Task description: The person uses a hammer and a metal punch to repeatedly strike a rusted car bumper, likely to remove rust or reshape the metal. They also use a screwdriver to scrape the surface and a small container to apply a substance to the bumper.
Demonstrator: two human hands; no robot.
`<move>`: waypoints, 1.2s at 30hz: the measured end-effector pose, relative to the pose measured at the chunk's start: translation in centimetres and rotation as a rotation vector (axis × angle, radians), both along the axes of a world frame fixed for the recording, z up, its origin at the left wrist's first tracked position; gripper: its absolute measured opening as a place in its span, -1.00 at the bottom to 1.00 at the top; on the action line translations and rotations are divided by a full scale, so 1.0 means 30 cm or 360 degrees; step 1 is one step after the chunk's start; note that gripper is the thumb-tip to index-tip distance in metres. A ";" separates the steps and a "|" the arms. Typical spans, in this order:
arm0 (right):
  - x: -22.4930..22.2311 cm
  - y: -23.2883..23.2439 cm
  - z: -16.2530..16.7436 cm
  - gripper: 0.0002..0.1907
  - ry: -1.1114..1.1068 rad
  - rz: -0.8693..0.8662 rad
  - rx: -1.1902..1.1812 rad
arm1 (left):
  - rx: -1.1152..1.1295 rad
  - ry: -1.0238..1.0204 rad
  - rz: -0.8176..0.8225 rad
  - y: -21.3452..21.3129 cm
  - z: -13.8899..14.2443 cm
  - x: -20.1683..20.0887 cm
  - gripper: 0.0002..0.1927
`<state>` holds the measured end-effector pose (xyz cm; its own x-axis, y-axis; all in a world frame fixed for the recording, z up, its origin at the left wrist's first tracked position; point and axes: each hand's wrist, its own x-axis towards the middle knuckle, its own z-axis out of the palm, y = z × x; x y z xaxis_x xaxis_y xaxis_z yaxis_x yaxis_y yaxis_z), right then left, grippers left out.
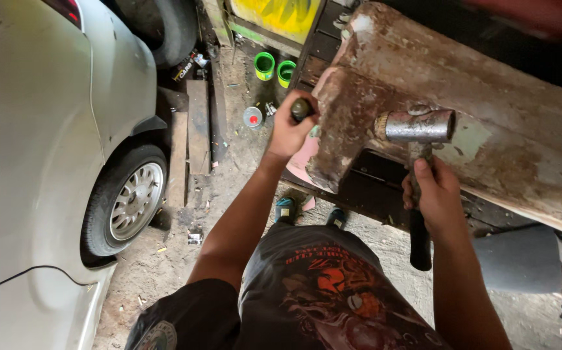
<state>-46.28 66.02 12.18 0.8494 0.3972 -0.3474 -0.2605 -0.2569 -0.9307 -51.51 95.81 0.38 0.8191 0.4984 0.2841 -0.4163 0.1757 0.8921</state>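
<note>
A large rusty, worn metal panel (pixel 475 97) lies across a dark bench in front of me. My right hand (pixel 431 191) grips the black handle of a steel hammer (pixel 420 126), whose head rests against the panel's face. My left hand (pixel 289 129) is closed around a dark round-ended tool (pixel 302 108) held at the panel's bent left edge. The part of that tool behind the panel is hidden.
A silver car (pixel 41 149) with an alloy wheel (pixel 132 198) stands close on the left. Wooden planks (pixel 197 126), two green cans (pixel 274 67) and a small capped tin (pixel 252 116) lie on the dirt floor. A dark block (pixel 521 259) sits at the lower right.
</note>
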 end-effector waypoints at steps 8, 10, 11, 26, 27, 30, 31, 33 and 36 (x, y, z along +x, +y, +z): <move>-0.015 0.045 -0.012 -0.71 0.0007 0.0053 -0.0081 | -0.0132 -0.0030 -0.0026 0.004 -0.034 0.038 -0.75; -0.016 0.045 -0.018 -0.72 0.0027 0.0032 -0.0084 | -0.0191 -0.0017 -0.0046 0.007 -0.039 0.048 -0.75; -0.016 0.045 -0.020 -0.72 0.0028 0.0024 -0.0084 | -0.0200 -0.0016 -0.0050 0.008 -0.041 0.054 -0.75; -0.013 0.084 0.000 -0.69 -0.0050 0.0127 -0.0112 | 0.0028 0.0078 -0.0149 0.006 -0.066 0.106 -0.79; -0.012 0.101 0.011 -0.69 -0.0074 0.0141 -0.0116 | 0.0057 0.0095 -0.0161 0.005 -0.065 0.109 -0.79; 0.003 0.159 0.063 -0.70 -0.0189 0.0230 -0.0308 | 0.0316 0.0099 -0.0124 0.003 -0.055 0.118 -0.76; 0.012 0.179 0.085 -0.69 -0.0358 0.0301 -0.0403 | 0.0310 0.0109 -0.0167 0.003 -0.053 0.119 -0.76; 0.025 0.217 0.137 -0.66 -0.0701 0.0435 -0.0597 | 0.0296 0.0121 -0.0259 0.003 -0.049 0.120 -0.77; 0.020 0.266 0.205 -0.63 -0.1020 0.0458 -0.0635 | 0.0462 0.0278 -0.0246 0.004 -0.049 0.122 -0.76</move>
